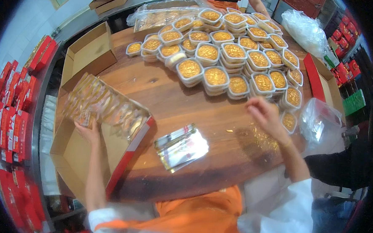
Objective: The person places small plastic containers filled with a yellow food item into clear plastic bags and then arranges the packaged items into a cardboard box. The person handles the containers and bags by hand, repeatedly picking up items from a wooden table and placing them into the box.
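At the left, a cardboard box with a red side (127, 157) holds rows of mooncakes in clear and gold wrappers (111, 104). My left hand (89, 131) is inside it, its fingers closed on a wrapped mooncake (84, 118) at the end of a row. My right hand (266, 116) hangs over the table's right half, slightly blurred. Its fingers are loosely curled and apart, with nothing visible between them. Just beyond it stand stacks of golden mooncakes in clear plastic trays (263, 82). Between my hands lies a pile of silver and gold wrappers (182, 148).
The round wooden table (174, 103) carries an open cardboard box (88, 54) at the far left and a red-sided box (321, 77) at the right. Plastic bags (317, 121) sit nearby. Red boxes (16, 111) are stacked at left. Another person in orange (222, 2) stands across the table.
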Demonstrator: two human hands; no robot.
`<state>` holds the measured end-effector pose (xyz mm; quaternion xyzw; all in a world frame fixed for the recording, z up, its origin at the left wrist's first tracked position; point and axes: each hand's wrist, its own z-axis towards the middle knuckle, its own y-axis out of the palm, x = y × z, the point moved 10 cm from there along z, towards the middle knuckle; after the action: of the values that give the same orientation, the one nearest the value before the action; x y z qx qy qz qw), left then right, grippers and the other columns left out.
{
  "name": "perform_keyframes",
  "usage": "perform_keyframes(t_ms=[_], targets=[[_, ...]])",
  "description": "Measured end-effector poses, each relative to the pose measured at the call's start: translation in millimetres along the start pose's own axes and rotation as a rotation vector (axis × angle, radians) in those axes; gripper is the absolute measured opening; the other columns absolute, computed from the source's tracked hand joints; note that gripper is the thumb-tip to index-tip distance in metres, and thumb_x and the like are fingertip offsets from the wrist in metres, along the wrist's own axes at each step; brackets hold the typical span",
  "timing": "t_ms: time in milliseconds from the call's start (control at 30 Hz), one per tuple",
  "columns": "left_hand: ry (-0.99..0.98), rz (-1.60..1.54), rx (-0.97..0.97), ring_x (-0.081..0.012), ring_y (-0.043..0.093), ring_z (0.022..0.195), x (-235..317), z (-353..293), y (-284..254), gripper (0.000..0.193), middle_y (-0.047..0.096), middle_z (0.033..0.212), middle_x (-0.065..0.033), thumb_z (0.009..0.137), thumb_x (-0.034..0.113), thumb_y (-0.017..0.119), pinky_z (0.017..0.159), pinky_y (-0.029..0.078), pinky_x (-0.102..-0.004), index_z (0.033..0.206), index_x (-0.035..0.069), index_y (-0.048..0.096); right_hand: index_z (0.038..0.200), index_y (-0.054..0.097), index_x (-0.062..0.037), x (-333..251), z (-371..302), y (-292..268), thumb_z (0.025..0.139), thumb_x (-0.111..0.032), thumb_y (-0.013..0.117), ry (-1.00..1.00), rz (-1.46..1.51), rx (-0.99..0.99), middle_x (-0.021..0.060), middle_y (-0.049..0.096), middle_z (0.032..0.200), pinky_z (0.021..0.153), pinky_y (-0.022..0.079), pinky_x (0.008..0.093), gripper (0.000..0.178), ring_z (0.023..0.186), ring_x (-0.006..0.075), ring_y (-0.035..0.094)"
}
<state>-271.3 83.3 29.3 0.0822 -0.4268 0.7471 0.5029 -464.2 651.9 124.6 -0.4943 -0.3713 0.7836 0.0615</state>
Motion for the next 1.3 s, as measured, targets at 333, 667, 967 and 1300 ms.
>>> perform_keyframes(t_ms=[333,667,967,1300], targets=[[-0.01,0.048,-0.085,-0.0383,0.032,0.122,16.6,-1.9,-16.6,0.085,0.032,0.132,-0.0259,0.071,0.009,0.069,0.102,0.027,-0.0441,0.138,0.001,0.018,0.099,0.051,-0.0036,109.8,83.3,-183.7,0.076,-0.014,0.063,0.017,-0.938,0.371,0.0156,0.055,0.098,0.08,0.042,0.0425,0.028,0.094,0.0346,0.051],[0.228,-0.377,-0.165,-0.0193,0.048,0.106,181.4,-46.1,-98.6,0.045,0.049,0.117,-0.0108,0.085,0.008,0.056,0.095,0.037,-0.031,0.125,-0.002,0.038,0.097,0.05,-0.0031,166.6,68.0,-196.2,0.084,-0.015,0.051,-0.113,-1.168,0.304,0.0152,0.053,0.093,0.079,0.042,0.0398,0.017,0.091,0.034,0.052],[0.613,-0.317,-0.846,-0.0283,0.055,0.089,277.5,-233.6,-6.3,0.025,0.058,0.095,-0.012,0.074,0.012,0.067,0.078,0.044,-0.0385,0.096,0.003,0.059,0.111,0.051,-0.0048,153.0,47.8,-228.2,0.092,-0.017,0.045,-0.064,-0.947,0.411,0.0082,0.055,0.104,0.083,0.043,0.0322,0.023,0.095,0.0198,0.055],[0.654,-0.257,-0.756,-0.0287,0.055,0.083,262.1,-236.6,14.9,0.014,0.059,0.087,-0.0132,0.076,0.003,0.06,0.072,0.044,-0.0376,0.089,0.001,0.056,0.105,0.052,-0.0093,76.2,-51.4,-34.3,0.091,-0.019,0.051,0.398,0.623,0.321,-0.001,0.055,0.094,0.068,0.045,0.0219,0.017,0.082,0.0064,0.054]])
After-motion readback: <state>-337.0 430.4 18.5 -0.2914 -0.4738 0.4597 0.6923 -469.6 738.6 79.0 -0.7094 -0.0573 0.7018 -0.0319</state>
